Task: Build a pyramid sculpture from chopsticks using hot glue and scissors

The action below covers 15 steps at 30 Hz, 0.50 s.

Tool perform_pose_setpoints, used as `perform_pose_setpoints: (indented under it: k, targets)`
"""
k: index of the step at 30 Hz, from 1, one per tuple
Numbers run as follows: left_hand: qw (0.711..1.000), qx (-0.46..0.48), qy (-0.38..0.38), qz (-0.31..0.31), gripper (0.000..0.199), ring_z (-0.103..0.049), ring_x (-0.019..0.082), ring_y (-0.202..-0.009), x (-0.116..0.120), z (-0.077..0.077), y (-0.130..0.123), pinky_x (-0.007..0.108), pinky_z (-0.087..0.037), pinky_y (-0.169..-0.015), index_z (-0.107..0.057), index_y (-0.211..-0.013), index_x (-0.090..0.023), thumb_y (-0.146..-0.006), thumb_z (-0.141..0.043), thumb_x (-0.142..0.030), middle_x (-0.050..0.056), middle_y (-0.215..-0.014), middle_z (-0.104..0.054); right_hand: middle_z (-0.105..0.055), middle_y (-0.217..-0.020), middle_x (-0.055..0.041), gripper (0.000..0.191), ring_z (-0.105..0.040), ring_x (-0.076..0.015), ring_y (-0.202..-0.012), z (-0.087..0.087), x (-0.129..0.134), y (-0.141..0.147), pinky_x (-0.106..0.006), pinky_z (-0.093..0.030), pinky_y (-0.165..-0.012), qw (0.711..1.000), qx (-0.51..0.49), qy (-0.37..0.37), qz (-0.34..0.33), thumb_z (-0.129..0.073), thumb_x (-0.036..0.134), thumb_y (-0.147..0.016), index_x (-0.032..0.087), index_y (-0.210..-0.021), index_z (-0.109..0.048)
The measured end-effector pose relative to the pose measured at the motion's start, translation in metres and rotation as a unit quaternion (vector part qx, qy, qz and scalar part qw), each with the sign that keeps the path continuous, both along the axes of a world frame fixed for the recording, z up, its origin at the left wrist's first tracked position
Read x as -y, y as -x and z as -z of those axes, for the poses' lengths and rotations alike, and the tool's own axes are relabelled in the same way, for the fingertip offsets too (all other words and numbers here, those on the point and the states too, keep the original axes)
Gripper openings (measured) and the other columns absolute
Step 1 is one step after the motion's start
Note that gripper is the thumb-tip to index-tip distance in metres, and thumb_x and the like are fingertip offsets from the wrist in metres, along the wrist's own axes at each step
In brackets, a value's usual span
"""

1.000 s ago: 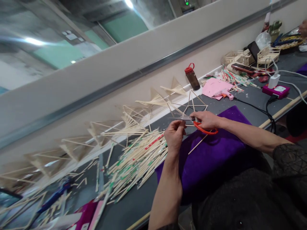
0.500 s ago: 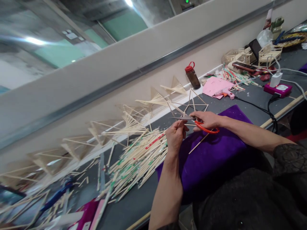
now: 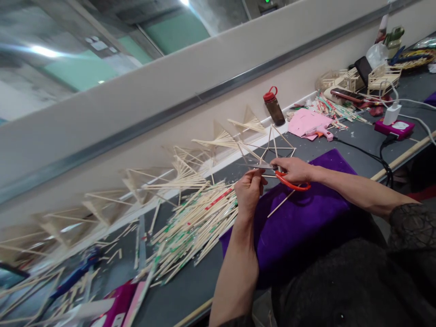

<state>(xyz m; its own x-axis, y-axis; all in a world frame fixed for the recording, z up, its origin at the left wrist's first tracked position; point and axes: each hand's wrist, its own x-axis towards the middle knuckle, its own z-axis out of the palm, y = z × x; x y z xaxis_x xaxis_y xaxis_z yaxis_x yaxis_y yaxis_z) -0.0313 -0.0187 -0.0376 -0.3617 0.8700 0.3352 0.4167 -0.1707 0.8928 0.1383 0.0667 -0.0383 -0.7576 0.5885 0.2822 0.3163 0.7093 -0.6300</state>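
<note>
Scissors with red-orange handles [image 3: 293, 185] are in my right hand [image 3: 293, 170], their blades pointing left. My left hand [image 3: 249, 187] is closed just below the blades, its fingertips pinched; whatever they pinch is too small to make out. Behind both hands stands a frame of thin sticks [image 3: 279, 148] with triangular sides. A single loose stick [image 3: 281, 204] lies slanted on the purple cloth [image 3: 299, 227] beneath my hands. Left of my left hand is a large pile of wooden chopsticks [image 3: 200, 222], some with green and red wrapper bits.
Several stick models [image 3: 190, 177] line the wall. A bottle with a red lid [image 3: 273, 106] stands behind. On the right are a pink glue gun [image 3: 320, 132] on pink paper, a magenta power strip [image 3: 395, 128] and cables. A blue glue gun [image 3: 78, 272] lies at left.
The view has shifted slightly, moving the left side of the scene a little. My hands and the scissors stay in nearly the same place, the blades slightly higher.
</note>
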Motion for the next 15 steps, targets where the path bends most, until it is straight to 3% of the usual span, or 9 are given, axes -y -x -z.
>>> perform_pose_setpoints:
  k: [8,15]
  targets:
    - [0.997,-0.044,-0.022,-0.057,0.022,-0.047,0.007,-0.039,0.0005,-0.0032,-0.0024,0.02,-0.037,-0.041,-0.065,-0.073,-0.018,-0.078,-0.066,-0.04,-0.002,-0.057,-0.063,-0.067,-0.098,-0.0063,0.038,-0.056,-0.0173,-0.081,-0.0017,0.0041,-0.0001,-0.027,-0.036,-0.07,0.999,0.013,-0.037,0.021,-0.056,0.029,-0.085,0.017,-0.121,-0.059]
    - [0.996,-0.083,-0.021,-0.033,0.029,-0.042,0.008,-0.035,0.0016,0.0006,0.0014,0.022,-0.034,-0.039,-0.068,-0.072,-0.02,-0.086,-0.058,-0.043,-0.001,-0.054,-0.063,-0.064,-0.106,-0.0058,0.062,-0.055,-0.0169,-0.084,0.0003,-0.0021,-0.0017,-0.028,-0.04,-0.076,1.0,0.005,0.002,-0.016,-0.071,0.04,-0.076,0.018,-0.131,-0.052]
